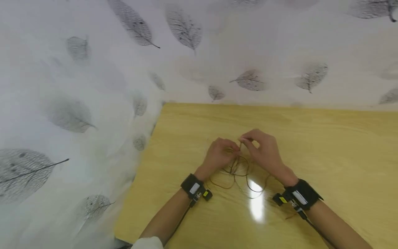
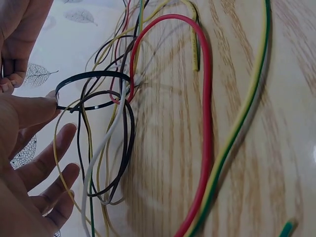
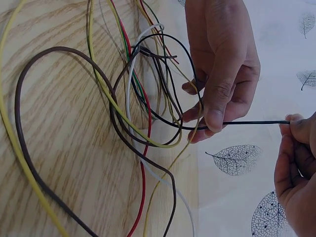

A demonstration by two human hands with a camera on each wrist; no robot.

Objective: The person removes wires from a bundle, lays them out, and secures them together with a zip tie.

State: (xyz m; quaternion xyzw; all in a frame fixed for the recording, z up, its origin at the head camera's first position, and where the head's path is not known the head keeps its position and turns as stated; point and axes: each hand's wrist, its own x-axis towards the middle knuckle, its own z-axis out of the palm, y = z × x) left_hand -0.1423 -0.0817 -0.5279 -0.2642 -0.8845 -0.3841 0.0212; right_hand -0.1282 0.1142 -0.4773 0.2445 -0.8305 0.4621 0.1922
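Note:
A black wire [image 3: 254, 122] runs taut between both hands. My left hand [image 1: 220, 154] pinches it between thumb and forefinger, the other fingers [image 2: 57, 185] loosely bent among hanging strands. The tip of the same wire is pinched by my right hand [image 1: 265, 152], slightly higher and to the right. Below the hands lies a loose tangle of wires: a red wire [image 2: 207, 103], a yellow-green wire [image 2: 245, 111], a white wire [image 3: 130, 84], a brown wire [image 3: 19, 98] and thin yellow strands. The black wire loops back into this tangle.
The wooden table [image 1: 192, 121] carries a bright light reflection [image 1: 256, 204] in front of the hands. Pale leaf-patterned wall covering [image 1: 199, 62] borders it behind and at left. Each wrist wears a black strap with a small camera. A green wire end [image 2: 288, 228] lies near the left wrist.

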